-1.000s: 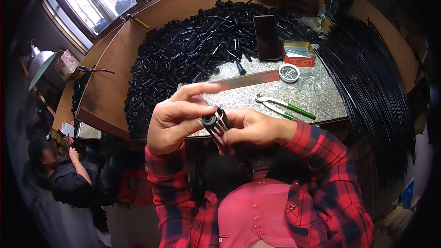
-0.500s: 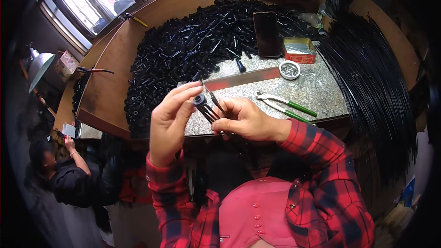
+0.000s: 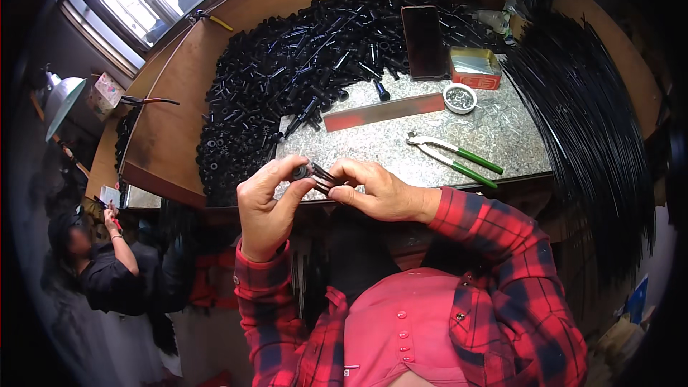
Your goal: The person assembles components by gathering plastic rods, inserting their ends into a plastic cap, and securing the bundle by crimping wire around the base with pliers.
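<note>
My left hand (image 3: 269,204) pinches a black cylindrical piece with a round, ringed end (image 3: 302,171) between thumb and index finger. Several thin black rods (image 3: 324,178) stick out of that piece toward my right hand (image 3: 369,190), whose thumb and fingers close on them. Both hands are over the front edge of a speckled grey work surface (image 3: 373,145). To their right, green-handled pincers (image 3: 457,158) lie on the surface. Behind the hands rests a flat metal bar (image 3: 383,111), reddish at its ends. My fingers hide part of the held piece.
A big heap of black tubular parts (image 3: 287,79) covers the back left. Near the bar are a white bowl of small metal bits (image 3: 459,98), a box (image 3: 475,69) and a phone (image 3: 423,43). Long black rods (image 3: 588,122) hang over the right edge. A person (image 3: 107,265) works at far left.
My left fingers, stretched upward before, have curled down into a pinch on the round end. The rods have swung to a flatter slant. The view has shifted slightly.
</note>
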A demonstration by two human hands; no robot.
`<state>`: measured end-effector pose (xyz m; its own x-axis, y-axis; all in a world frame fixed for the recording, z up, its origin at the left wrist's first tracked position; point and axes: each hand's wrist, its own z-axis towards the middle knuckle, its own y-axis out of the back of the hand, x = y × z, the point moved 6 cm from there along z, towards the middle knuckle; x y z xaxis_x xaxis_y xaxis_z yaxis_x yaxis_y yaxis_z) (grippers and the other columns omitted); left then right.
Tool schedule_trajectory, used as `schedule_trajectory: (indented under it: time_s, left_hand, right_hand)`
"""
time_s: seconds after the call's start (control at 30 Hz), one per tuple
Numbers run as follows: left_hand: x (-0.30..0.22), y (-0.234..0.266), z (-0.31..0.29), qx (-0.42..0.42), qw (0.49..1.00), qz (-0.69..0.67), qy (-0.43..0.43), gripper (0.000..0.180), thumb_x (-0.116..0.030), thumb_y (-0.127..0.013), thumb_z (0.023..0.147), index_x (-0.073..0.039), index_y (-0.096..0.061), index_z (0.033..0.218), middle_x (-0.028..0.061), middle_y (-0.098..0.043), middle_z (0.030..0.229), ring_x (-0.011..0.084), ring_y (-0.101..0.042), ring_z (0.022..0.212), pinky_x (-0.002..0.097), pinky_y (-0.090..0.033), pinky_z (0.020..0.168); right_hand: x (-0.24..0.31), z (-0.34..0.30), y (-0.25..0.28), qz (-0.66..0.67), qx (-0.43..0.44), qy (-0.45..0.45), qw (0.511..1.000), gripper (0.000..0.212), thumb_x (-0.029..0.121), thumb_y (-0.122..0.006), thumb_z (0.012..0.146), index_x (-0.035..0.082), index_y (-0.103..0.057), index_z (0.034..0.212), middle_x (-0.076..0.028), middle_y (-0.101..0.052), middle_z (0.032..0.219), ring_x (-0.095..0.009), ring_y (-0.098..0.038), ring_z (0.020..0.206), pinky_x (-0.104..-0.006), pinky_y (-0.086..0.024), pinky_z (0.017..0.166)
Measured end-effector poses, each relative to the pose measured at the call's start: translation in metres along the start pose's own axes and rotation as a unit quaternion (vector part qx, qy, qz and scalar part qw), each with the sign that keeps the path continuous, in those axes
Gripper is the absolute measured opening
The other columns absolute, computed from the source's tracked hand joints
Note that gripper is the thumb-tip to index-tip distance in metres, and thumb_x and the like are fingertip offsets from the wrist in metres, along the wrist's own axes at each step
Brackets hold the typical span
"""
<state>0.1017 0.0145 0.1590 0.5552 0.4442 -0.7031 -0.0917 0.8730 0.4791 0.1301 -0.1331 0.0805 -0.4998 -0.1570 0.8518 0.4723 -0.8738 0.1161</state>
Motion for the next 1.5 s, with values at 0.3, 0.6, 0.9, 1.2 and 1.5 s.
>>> schedule_trajectory:
  time_s: [0.3,0.6,0.9,1.2,1.5]
  left_hand:
    - [0.014,-0.002,-0.013,-0.012,0.989,-0.017,0.144,0.030,0.000,-0.071,0.080,0.008,-0.064,0.109,0.0123,-0.070,0.083,0.0112,-0.066,0.075,0.0248,-0.051,0.067]
    - [0.015,-0.001,-0.015,0.080,0.993,0.022,0.088,0.026,-0.002,-0.070,0.080,0.005,-0.066,0.106,0.0143,-0.070,0.086,0.0136,-0.066,0.075,0.0254,-0.050,0.066]
    - [0.004,-0.011,-0.016,0.051,0.997,0.045,0.039,0.019,0.001,-0.070,0.079,0.005,-0.066,0.098,0.0148,-0.068,0.086,0.0202,-0.066,0.076,0.0293,-0.050,0.067]
    - [0.001,-0.018,-0.021,0.049,0.999,0.007,0.000,0.025,0.006,-0.064,0.080,0.004,-0.065,0.105,0.0143,-0.068,0.089,0.0195,-0.066,0.079,0.0287,-0.051,0.069]
    - [0.029,-0.048,-0.046,-0.097,0.993,-0.037,0.051,0.052,0.005,-0.051,0.090,0.000,-0.038,0.139,0.0133,-0.066,0.094,0.0173,-0.063,0.078,0.0287,-0.051,0.074]
  right_hand:
    - [-0.011,-0.005,-0.008,-0.029,0.063,-0.045,0.997,0.011,0.012,-0.061,0.093,0.001,-0.061,0.090,-0.004,-0.059,0.074,-0.009,-0.055,0.067,-0.0275,-0.044,0.060]
    - [-0.015,-0.006,-0.012,0.015,0.117,-0.132,0.984,0.021,0.020,-0.068,0.088,0.001,-0.059,0.085,-0.006,-0.056,0.067,-0.010,-0.051,0.064,-0.0307,-0.043,0.059]
    - [-0.023,-0.006,-0.013,-0.032,0.100,-0.105,0.989,0.028,0.025,-0.071,0.085,0.002,-0.056,0.078,-0.009,-0.056,0.065,-0.016,-0.052,0.061,-0.0339,-0.042,0.056]
    - [-0.013,-0.005,-0.019,-0.101,0.068,-0.039,0.992,0.034,0.026,-0.074,0.081,0.002,-0.050,0.073,-0.016,-0.056,0.070,-0.033,-0.056,0.065,-0.0416,-0.043,0.059]
    - [-0.027,-0.014,-0.027,-0.147,0.031,-0.012,0.989,0.028,0.017,-0.072,0.079,0.002,-0.049,0.073,-0.016,-0.055,0.073,-0.036,-0.057,0.072,-0.0442,-0.045,0.063]
